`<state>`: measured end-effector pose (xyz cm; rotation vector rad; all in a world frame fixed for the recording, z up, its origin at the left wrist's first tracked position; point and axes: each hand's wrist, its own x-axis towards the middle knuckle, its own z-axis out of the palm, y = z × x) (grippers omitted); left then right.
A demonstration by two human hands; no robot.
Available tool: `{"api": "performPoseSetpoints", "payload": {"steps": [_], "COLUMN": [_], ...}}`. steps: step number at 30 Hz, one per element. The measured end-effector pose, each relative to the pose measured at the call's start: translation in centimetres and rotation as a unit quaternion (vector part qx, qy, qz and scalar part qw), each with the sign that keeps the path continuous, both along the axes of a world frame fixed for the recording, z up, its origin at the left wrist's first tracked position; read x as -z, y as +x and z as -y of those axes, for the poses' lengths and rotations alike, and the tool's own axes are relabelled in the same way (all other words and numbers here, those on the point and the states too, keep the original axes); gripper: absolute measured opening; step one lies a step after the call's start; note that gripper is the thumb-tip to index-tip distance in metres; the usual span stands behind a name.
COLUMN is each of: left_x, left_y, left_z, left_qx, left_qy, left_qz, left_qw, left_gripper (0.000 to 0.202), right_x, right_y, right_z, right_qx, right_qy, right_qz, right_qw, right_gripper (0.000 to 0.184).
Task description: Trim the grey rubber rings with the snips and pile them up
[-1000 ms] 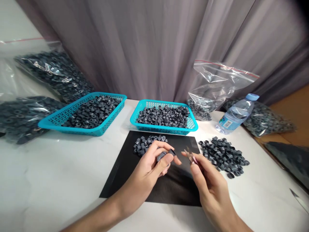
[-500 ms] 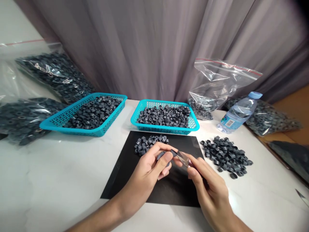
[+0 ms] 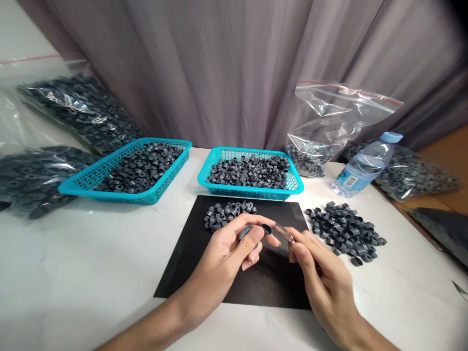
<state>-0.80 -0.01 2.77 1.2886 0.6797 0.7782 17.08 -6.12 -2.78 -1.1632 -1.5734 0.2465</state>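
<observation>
The left hand (image 3: 231, 251) pinches small dark rings (image 3: 267, 229) while the right hand (image 3: 325, 273) pinches a slender metal tool (image 3: 284, 233).

Place: an improvised handwork station, in a home or a small workshop; which of the two cannot be told
Curtain (image 3: 234, 73): grey-purple drapery hanging in folds behind the work, a homely backdrop
Table (image 3: 91, 258): white, marble-veined top, closer to household furniture than a workbench
Baskets: two turquoise perforated ones, left (image 3: 109, 196) and middle (image 3: 252, 191), holding small dark-grey rings in bulk, a sign of piecework
Zip-lock bags: clear, red-striped, with many more small pieces, at left (image 3: 80, 107) and right (image 3: 329, 126)
Black mat (image 3: 190, 263): marks out the working spot, a ring pile (image 3: 226, 214) on it
Water bottle (image 3: 365, 168): a personal drink among the stock
</observation>
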Motion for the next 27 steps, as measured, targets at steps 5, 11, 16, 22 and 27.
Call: {"api": "performPoseSetpoints", "payload": {"steps": [5, 11, 16, 22, 27], "left_x": [0.1, 0.1, -0.2, -0.3, -0.1], "left_y": [-0.6, -0.9, -0.7, -0.7, -0.6], "left_z": [-0.1, -0.7, -0.6, -0.5, -0.4], "left_qx": [-0.033, -0.064, -0.079, -0.085, -0.097], "left_qy": [0.092, 0.214, 0.262, 0.289, 0.309], "left_qz": [-0.094, -0.150, -0.157, -0.155, -0.147], "left_qw": [0.991, 0.963, 0.949, 0.941, 0.935], "left_gripper": [0.024, 0.025, 0.025, 0.022, 0.021], "right_x": [0.0, -0.4, -0.6, -0.5, -0.5], "right_y": [0.8, 1.4, 0.9, 0.7, 0.6], "right_z": [-0.1, -0.4, -0.2, 0.1, 0.1], "right_qx": [-0.019, -0.018, -0.015, -0.014, -0.018], "right_qy": [0.029, 0.043, 0.052, 0.055, 0.063], "right_qz": [0.055, 0.093, 0.102, 0.104, 0.103], "right_qw": [0.998, 0.995, 0.993, 0.993, 0.992], "right_gripper": [0.039, 0.040, 0.038, 0.043, 0.046]}}
